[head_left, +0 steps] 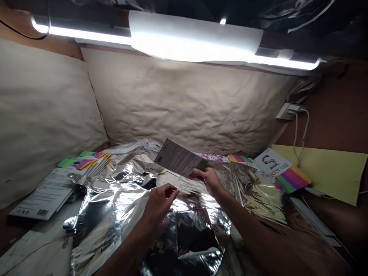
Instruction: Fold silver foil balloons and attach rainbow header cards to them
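– Two bare forearms (247, 218) nearest the cam, up from the bottom edge. What's in each grip?
– R hand (212, 181): clamped on 1 flat printed card (179, 158) by its lower R corner, tilted above the silver foil (112, 207). L hand (159, 199): fingers curled, thumb close by; can't tell if anything's pinched.
– Other cards, qty?
– 1 rainbow-striped card (276, 168) on the R, plus 1 rainbow-edged pc (240, 158) just beyond. L side: a stack (43, 191), too overlapped to count.
– Anything in the way?
– R fingers cover the held card's corner; L forearm hides some foil.
– Rest of the setup?
– 1 yellow sheet (324, 172), far R; 1 wall socket (284, 111) w/ 2 white cables (296, 124); 1 tube light (86, 35) overhead, white paper (195, 34) draped round its middle.
– Materials?
– Foil's mirror-shiny, creased, w/ 1 squarish foil pc (197, 234) btwn the forearms. Wall cover (186, 99): beige, wrinkled. Worktop (31, 245), lower L: pale, w/ dark lines.
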The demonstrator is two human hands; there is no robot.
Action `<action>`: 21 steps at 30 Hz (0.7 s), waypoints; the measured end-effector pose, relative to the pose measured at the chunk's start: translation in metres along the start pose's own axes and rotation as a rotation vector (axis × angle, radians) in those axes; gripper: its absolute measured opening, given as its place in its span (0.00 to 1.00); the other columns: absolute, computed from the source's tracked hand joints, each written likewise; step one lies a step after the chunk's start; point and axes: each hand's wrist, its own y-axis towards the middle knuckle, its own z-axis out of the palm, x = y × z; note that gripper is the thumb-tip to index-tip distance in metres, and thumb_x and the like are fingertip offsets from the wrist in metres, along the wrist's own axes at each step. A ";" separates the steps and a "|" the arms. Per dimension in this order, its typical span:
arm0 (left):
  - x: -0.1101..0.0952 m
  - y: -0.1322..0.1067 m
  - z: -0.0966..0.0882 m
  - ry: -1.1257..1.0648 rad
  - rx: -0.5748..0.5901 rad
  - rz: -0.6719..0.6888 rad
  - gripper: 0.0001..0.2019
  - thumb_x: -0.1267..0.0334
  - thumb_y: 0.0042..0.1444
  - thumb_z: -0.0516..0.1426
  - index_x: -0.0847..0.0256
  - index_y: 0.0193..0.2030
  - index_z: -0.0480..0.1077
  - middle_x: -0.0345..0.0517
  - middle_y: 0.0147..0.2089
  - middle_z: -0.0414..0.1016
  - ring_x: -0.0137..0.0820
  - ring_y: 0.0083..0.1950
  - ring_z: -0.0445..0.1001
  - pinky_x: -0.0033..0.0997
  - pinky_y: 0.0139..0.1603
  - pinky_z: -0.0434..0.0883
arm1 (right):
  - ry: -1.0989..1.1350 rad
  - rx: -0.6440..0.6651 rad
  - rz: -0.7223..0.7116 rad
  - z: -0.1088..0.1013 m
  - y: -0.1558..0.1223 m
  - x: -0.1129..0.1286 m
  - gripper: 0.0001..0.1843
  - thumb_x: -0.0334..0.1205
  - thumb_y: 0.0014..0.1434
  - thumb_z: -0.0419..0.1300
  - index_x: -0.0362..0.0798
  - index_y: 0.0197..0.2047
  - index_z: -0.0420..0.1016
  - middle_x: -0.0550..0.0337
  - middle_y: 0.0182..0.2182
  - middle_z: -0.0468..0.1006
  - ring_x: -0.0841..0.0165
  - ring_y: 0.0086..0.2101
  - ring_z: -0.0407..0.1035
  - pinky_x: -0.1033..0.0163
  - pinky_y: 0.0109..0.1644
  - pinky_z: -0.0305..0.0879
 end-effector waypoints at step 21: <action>-0.003 -0.004 -0.011 0.845 -0.205 0.433 0.42 0.58 0.54 0.61 0.54 0.73 0.47 0.61 0.72 0.49 0.56 0.73 0.45 0.63 0.69 0.34 | -0.501 0.089 -0.347 -0.009 -0.092 0.006 0.21 0.48 0.61 0.61 0.56 0.57 0.74 0.54 0.55 0.76 0.54 0.55 0.69 0.47 0.60 0.64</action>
